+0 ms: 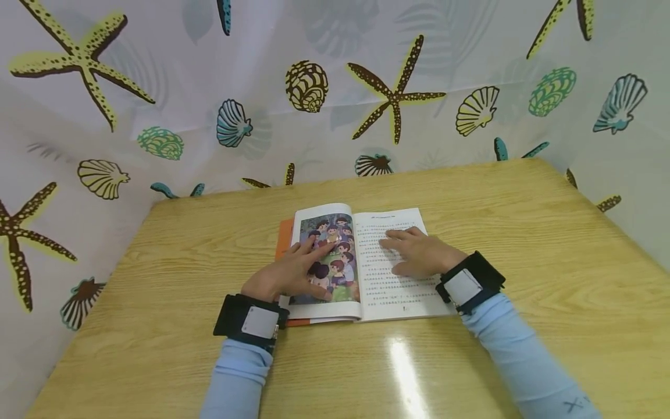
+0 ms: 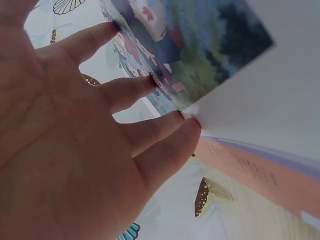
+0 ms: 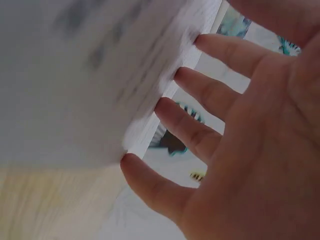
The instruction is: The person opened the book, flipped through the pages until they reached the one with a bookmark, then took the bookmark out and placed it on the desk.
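Observation:
An open book lies on the wooden table, its left page a colour picture of several children and its right page printed text. My left hand rests on the picture page with the fingers spread; the left wrist view shows its fingertips touching the paper near the picture's edge. On the text page lies my right hand, fingers apart, and the fingertips press the paper in the right wrist view. An orange cover sticks out at the book's left side.
The light wooden table stretches around the book. Behind it and at both sides hangs a white cloth printed with starfish and shells. Each wrist wears a black strap over a light blue sleeve.

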`<state>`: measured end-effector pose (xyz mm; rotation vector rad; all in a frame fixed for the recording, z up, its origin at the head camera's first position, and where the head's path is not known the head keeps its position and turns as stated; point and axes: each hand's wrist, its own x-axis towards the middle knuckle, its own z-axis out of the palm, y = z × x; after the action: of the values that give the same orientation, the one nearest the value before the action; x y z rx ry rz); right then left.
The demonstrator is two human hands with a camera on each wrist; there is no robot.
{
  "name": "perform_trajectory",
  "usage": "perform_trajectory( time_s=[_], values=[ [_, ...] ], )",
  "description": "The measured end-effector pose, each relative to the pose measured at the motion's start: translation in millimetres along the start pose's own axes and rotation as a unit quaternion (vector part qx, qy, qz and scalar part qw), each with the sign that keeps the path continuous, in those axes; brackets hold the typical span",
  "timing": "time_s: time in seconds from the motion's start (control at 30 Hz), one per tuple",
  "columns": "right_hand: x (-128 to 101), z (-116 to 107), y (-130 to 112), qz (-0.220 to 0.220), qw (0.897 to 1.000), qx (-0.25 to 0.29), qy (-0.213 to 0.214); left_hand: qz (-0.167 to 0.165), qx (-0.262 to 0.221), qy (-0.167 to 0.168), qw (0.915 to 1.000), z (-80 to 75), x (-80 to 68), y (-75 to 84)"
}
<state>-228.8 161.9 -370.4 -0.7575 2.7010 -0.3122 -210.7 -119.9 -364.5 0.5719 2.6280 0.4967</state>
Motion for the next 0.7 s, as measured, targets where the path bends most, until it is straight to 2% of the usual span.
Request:
perform_trajectory(
  time_s=[0.23,0.5,0.57,0.7],
  values=[
    [-9,-8,25,0.048,0.998,0.036,0.018,-0.001,0.002,-0.001,1.0000,0.8,0.3,-0.5],
    [-10,-9,29,0.041,0.998,0.042,0.026,-0.005,0.002,-0.004,1.0000,-0.1,0.8,-0.4],
    [-10,-9,30,0.062,0.996,0.054,0.028,-0.010,0.000,-0.005,0.9999,0.2,1.1,0.0],
    [-10,-9,34,0.133,0.988,0.071,0.039,-0.021,-0.006,-0.007,0.9997,0.7,1.7,0.9]
  ],
)
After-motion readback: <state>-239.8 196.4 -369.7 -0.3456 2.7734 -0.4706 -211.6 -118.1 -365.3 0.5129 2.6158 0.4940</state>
